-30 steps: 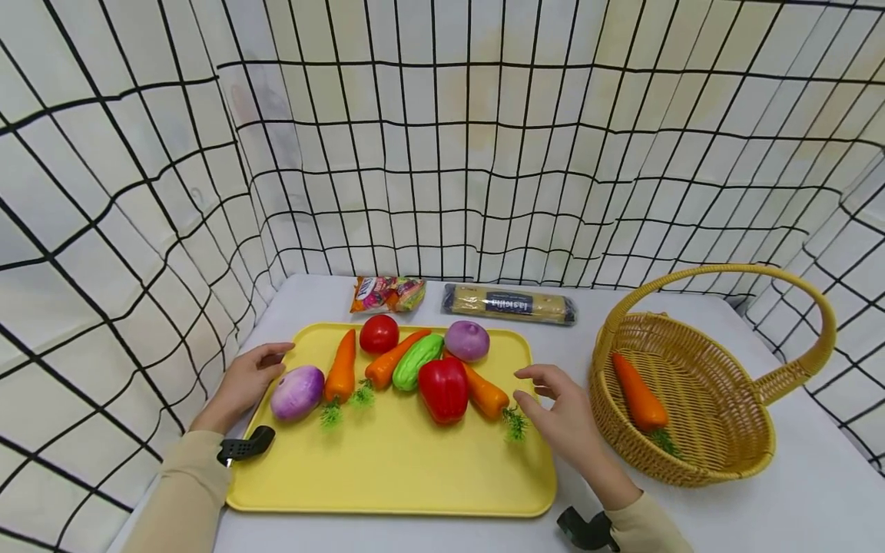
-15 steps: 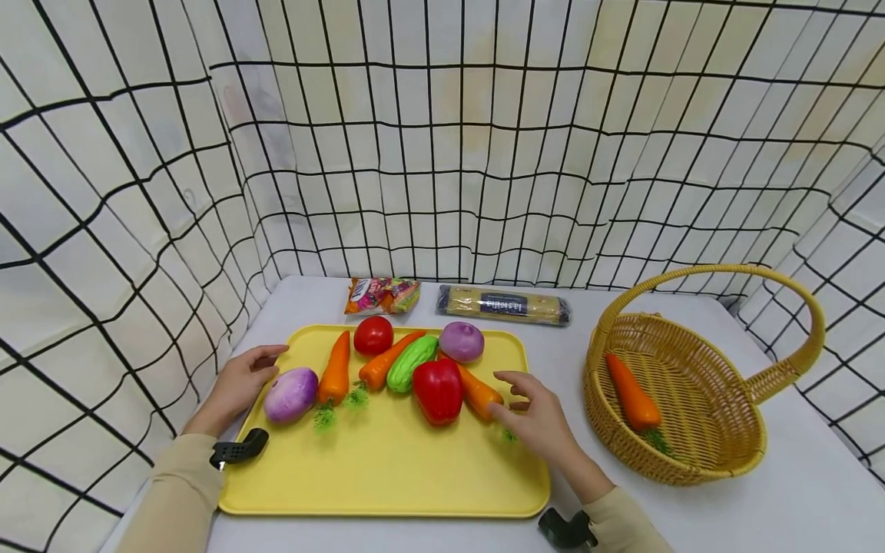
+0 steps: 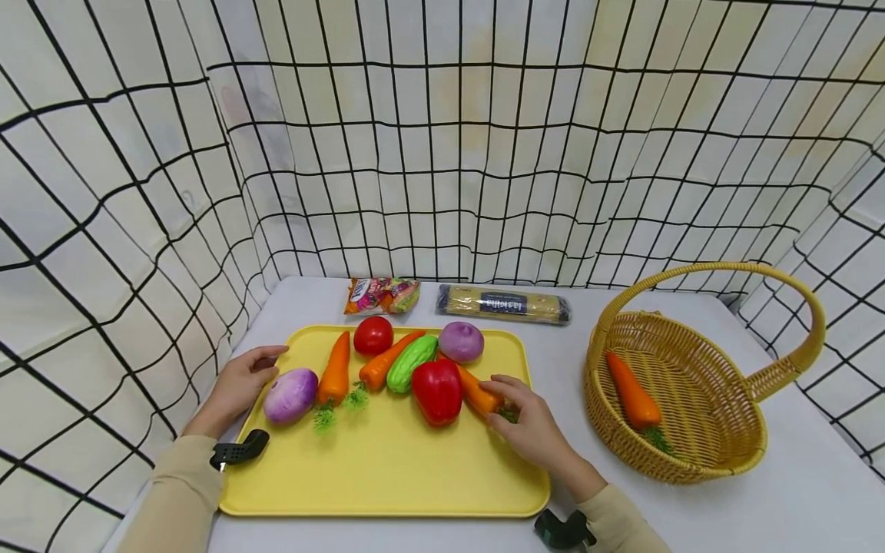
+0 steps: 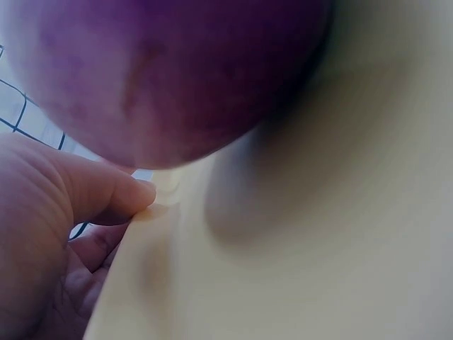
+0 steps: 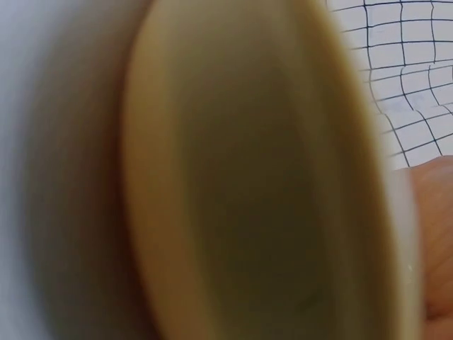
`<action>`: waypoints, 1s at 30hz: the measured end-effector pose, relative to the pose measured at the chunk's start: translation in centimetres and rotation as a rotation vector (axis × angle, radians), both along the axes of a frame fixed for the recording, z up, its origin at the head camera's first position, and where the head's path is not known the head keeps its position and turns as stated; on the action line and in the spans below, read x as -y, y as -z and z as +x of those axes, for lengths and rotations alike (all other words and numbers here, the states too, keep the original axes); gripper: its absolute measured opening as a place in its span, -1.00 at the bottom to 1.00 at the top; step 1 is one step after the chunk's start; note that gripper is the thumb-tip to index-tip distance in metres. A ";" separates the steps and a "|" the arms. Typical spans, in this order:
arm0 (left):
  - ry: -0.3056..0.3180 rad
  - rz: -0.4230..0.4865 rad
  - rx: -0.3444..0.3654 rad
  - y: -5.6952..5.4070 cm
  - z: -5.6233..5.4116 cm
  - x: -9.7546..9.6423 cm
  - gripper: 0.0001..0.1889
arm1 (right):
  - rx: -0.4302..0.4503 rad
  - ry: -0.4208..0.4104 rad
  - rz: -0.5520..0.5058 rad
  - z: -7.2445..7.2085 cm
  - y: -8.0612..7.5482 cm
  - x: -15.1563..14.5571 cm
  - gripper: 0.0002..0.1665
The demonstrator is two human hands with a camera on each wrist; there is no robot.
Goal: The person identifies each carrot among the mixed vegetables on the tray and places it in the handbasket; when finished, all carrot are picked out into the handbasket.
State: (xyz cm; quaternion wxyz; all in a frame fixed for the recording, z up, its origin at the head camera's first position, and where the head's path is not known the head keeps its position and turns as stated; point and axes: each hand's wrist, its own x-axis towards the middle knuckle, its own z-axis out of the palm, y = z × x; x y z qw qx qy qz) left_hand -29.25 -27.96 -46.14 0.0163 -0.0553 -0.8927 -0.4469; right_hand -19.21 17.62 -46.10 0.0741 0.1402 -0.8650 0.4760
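My left hand (image 3: 238, 384) is at the left edge of the yellow tray (image 3: 387, 476). In the left wrist view, its thumb (image 4: 127, 195) rests on the tray rim and the other fingers lie outside it, beside a purple onion (image 4: 170, 78). At the tray's right side, my right hand (image 3: 528, 426) pinches the leafy end of a toy carrot (image 3: 475, 392), thumb on the near side and fingers on the far side. A red bell pepper (image 3: 438, 393) lies against this carrot. The right wrist view shows mostly blurred tray edge (image 5: 148, 177).
The tray also bears a tomato (image 3: 373, 336), two carrots, a green ridged vegetable (image 3: 412, 364) and another purple onion (image 3: 461, 342). Behind it lie a candy bag (image 3: 382, 296) and a pasta pack (image 3: 503, 304). At right, a wicker basket (image 3: 750, 453) holds a carrot (image 3: 632, 392).
My right hand has moved left over the tray's right rim and its fingers have come around the leafy end of the carrot. The left hand stays at the tray's edge.
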 end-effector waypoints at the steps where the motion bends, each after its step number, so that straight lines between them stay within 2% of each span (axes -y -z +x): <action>1: 0.001 0.003 0.004 -0.1 0.0 0.0 -0.58 | -0.007 0.004 0.005 0.0 0.0 0.0 -0.48; 4: 0.001 0.007 0.012 -0.2 0.0 -0.2 -0.58 | -0.019 0.024 0.013 0.2 -0.1 0.0 -0.47; 10: 0.000 0.002 -0.010 -0.2 -0.2 -0.3 -0.59 | 0.019 0.071 -0.001 0.3 -0.2 0.1 -0.51; 15: -0.001 -0.003 0.003 -0.2 0.1 -0.1 -0.59 | 0.028 0.106 0.001 0.5 0.0 0.2 -0.53; 25: -0.004 -0.007 0.002 -0.1 0.1 0.1 -0.59 | -0.097 0.152 0.082 1.0 -0.6 -0.2 -0.56; 30: -0.006 -0.011 -0.012 0.0 0.1 0.1 -0.59 | -0.100 0.203 0.032 1.0 -1.3 -1.0 -0.59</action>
